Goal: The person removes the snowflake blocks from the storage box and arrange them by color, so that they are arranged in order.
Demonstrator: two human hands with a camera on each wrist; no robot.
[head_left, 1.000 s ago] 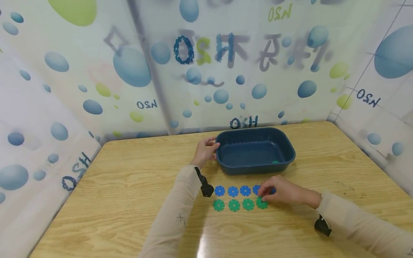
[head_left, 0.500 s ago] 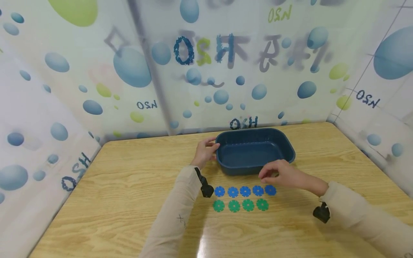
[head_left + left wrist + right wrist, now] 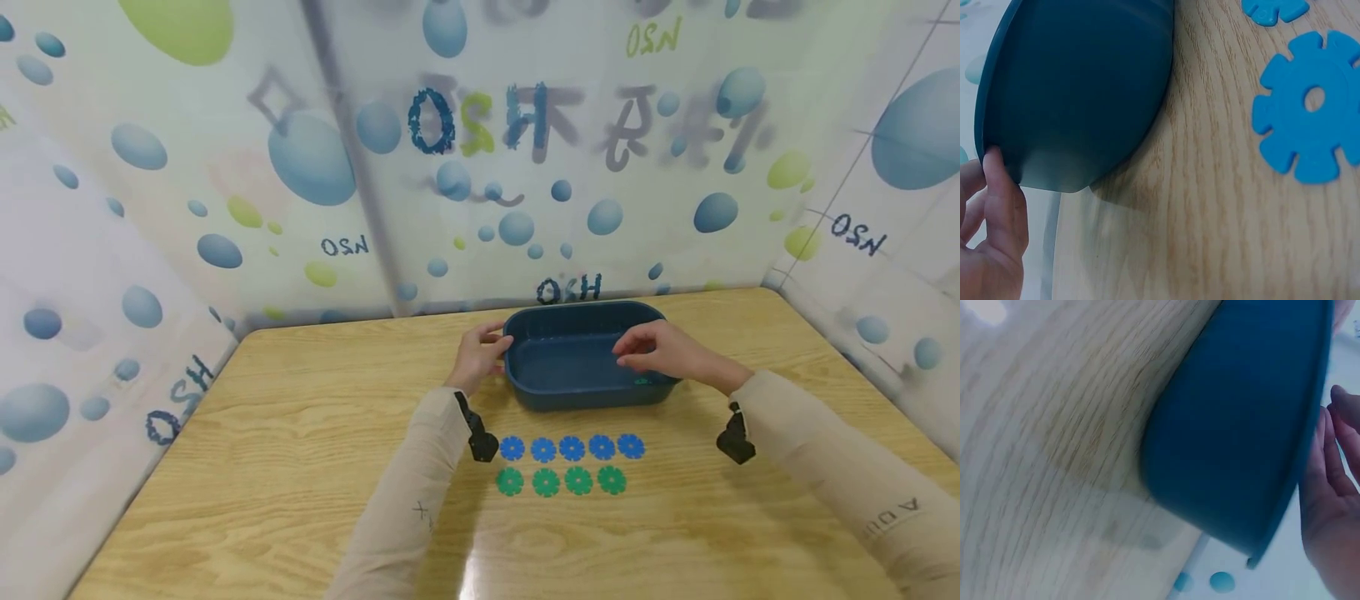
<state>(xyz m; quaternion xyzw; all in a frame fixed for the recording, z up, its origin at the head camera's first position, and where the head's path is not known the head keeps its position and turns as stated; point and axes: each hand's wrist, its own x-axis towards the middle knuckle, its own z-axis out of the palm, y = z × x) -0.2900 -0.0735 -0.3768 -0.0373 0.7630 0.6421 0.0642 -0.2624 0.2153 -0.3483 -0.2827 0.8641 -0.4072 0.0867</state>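
Note:
A dark blue plastic basin [image 3: 585, 400] stands toward the back of the table. My left hand [image 3: 477, 357] grips its left rim, with the thumb on the wall in the left wrist view. Over the basin's right part hovers my right hand [image 3: 660, 348], its fingers loosely bent and nothing visible between them. Below it, on the basin floor, lies a green notched disc [image 3: 642, 381], partly hidden by the front wall. In front of the basin, a row of blue snowflake discs [image 3: 572, 448] lies above a row of green snowflake discs [image 3: 578, 480].
The wooden table [image 3: 300, 450] reaches to a patterned curtain wall [image 3: 480, 167] at the back and sides. A black wrist camera [image 3: 737, 437] hangs under the right sleeve, and another wrist camera [image 3: 483, 443] is beside the blue row's left end.
My right hand has left the last green disc in the front row and moved up and back over the basin. My left hand stays on the rim.

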